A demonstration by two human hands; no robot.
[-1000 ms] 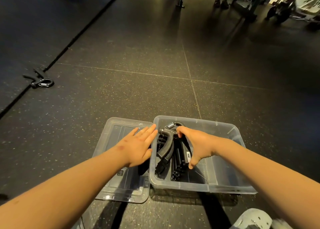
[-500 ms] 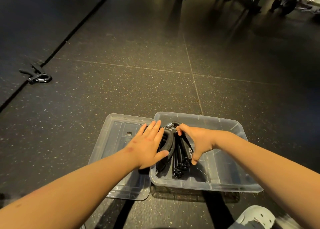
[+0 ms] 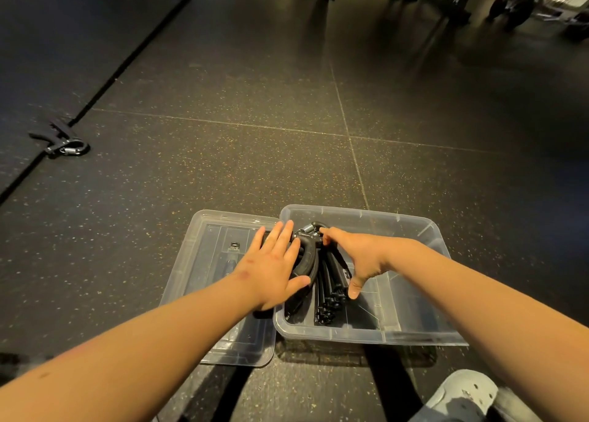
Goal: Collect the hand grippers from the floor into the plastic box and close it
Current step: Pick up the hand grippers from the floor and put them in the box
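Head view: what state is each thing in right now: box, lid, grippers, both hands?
plastic box: open, lid off, on the floor.
lid: flat on the floor, beside the box's left side.
hand grippers: bunched at the box's left end.
stray hand gripper: on the floor far left, not collected.
left hand: fingers straight, flat against the bunch.
right hand: fingers curled over the bunch's top.

- Dim, warm light is covering the floor [image 3: 255,153], and a brighter patch is glowing at the top right.
- A dark shadow is lying under the near edge of the plastic box [image 3: 414,335].
- Wide-angle distortion is bending the edges, and the far background is blurring.
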